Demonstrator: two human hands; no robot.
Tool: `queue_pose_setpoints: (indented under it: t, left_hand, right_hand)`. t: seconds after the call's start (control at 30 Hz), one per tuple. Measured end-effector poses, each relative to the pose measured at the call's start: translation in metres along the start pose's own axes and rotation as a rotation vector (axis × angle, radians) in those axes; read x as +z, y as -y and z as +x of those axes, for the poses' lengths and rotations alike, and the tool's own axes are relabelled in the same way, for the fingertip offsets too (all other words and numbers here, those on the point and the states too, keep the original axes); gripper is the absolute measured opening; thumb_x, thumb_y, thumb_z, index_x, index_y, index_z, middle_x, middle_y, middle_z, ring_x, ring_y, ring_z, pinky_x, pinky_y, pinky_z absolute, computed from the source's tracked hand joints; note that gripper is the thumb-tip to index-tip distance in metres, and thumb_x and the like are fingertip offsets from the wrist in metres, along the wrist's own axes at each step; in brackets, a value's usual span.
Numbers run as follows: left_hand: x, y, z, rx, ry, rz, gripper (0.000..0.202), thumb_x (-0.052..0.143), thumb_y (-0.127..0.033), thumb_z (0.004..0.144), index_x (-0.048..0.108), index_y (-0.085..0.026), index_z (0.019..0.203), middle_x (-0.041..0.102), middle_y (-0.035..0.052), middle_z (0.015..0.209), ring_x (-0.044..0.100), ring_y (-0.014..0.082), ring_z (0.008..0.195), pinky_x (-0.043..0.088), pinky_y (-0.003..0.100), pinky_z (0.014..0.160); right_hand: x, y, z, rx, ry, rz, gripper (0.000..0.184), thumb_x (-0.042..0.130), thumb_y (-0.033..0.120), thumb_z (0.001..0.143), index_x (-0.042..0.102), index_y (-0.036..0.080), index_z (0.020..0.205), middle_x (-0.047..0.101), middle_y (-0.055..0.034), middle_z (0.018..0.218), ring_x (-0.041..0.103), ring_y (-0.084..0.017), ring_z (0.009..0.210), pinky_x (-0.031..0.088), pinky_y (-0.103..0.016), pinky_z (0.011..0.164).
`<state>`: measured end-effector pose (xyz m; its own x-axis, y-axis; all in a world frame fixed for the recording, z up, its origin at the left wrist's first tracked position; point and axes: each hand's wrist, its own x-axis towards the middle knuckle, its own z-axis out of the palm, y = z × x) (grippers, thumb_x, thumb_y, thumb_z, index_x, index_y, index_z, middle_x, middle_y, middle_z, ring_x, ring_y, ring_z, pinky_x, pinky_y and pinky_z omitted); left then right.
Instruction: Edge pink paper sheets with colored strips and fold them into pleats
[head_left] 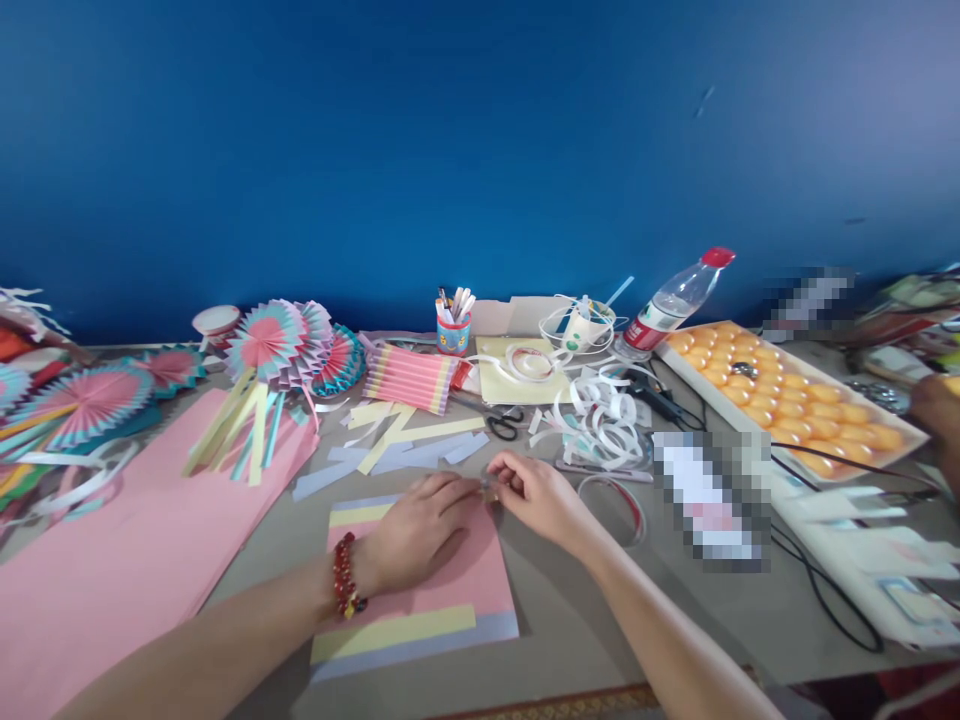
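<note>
A pink sheet of paper (480, 565) lies in front of me, with a yellow strip (397, 632) and lavender edging along its near and far sides. My left hand (420, 530), with a red bead bracelet at the wrist, rests flat across the sheet, its fingers stretched toward the upper right corner. Just past that corner my right hand (536, 495) is closed in a pinch. Between the fingertips of both hands is something small and shiny, too blurred to name. Loose yellow and lavender paper strips (412, 450) lie beyond the sheet, near black-handled scissors (504, 425).
Folded paper fans (266, 340) and a pink paper stack (142, 530) are at left. Behind stand a pen cup (454, 333) and a tilted bottle (667, 310). Curled white strips (600, 420), a tray of orange domes (795, 400) and black cables (817, 590) lie at right.
</note>
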<state>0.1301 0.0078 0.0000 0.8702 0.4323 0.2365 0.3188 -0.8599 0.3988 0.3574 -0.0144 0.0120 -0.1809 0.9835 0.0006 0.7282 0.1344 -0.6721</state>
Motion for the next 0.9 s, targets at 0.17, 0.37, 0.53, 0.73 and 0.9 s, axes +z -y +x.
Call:
queue_pose_setpoints:
  t: [0.17,0.37,0.53,0.73,0.9]
  left_hand:
    - [0.001,-0.002,0.004,-0.058,0.098,0.097,0.048,0.054,-0.026,0.093,0.044,-0.017,0.138,0.052,0.0112,0.136,0.047,0.0276,0.119,0.043,0.044,0.102]
    - [0.001,-0.004,0.008,-0.094,0.132,0.161,0.053,0.059,-0.036,0.091,0.044,-0.019,0.138,0.052,0.0096,0.134,0.046,0.0278,0.118,0.041,0.043,0.100]
    - [0.000,-0.007,0.011,-0.080,0.163,0.258,0.056,0.061,-0.042,0.090,0.045,-0.017,0.137,0.051,0.0094,0.135,0.046,0.0295,0.116,0.040,0.043,0.097]
    - [0.000,-0.007,0.015,-0.047,0.187,0.312,0.049,0.059,-0.043,0.091,0.049,-0.017,0.132,0.054,0.0091,0.132,0.047,0.0285,0.114,0.040,0.041,0.094]
    - [0.002,-0.008,0.013,-0.062,0.168,0.326,0.050,0.059,-0.043,0.092,0.048,-0.017,0.133,0.054,0.0094,0.132,0.047,0.0287,0.114,0.038,0.042,0.096]
  right_hand:
    - [-0.005,-0.002,-0.001,0.036,0.004,-0.041,0.012,0.054,0.018,0.082,0.058,0.023,0.092,0.065,0.0014,0.076,0.061,-0.014,0.069,0.040,-0.022,0.062]
    - [-0.007,-0.005,0.000,0.075,0.054,-0.085,0.011,0.056,0.019,0.081,0.058,0.024,0.090,0.065,0.0023,0.076,0.061,-0.014,0.069,0.037,-0.022,0.061]
    - [-0.009,-0.002,0.000,0.073,0.067,-0.088,0.010,0.056,0.017,0.081,0.057,0.023,0.088,0.064,0.0027,0.075,0.060,-0.014,0.070,0.036,-0.022,0.062]
    - [-0.009,0.002,-0.002,0.073,0.074,-0.126,0.014,0.054,0.015,0.081,0.059,0.023,0.091,0.064,0.0023,0.076,0.059,-0.014,0.069,0.034,-0.022,0.061]
    - [-0.007,0.001,-0.004,0.063,0.077,-0.149,0.015,0.053,0.015,0.083,0.058,0.024,0.094,0.064,0.0020,0.077,0.058,-0.014,0.069,0.032,-0.023,0.061]
